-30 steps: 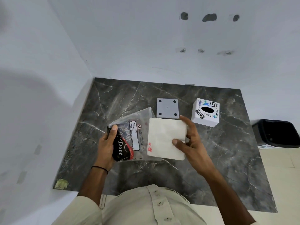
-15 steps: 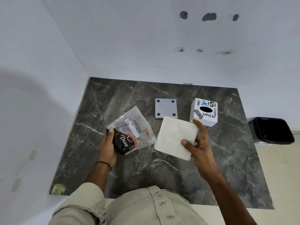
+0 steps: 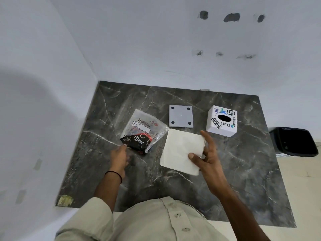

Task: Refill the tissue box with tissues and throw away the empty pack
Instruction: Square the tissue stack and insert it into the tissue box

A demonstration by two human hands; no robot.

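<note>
Plastic pack (image 3: pixel 142 131) now let go, left hand (image 3: pixel 119 155) released, right hand (image 3: pixel 206 159) grasping tissues (image 3: pixel 180 150)

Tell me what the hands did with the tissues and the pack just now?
The right hand pulled the tissues right, clear of the pack, and still pinches them. The left hand laid the pack on the table and let go. The box, grey plate and bin stayed put.

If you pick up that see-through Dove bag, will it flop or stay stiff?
Probably flop: the Dove bag looks thin, wrinkled and see-through, lying flat on the table. It is likely very light too, since a tissue stack sits in the right hand, outside it. A push would probably slide or crumple it.
</note>
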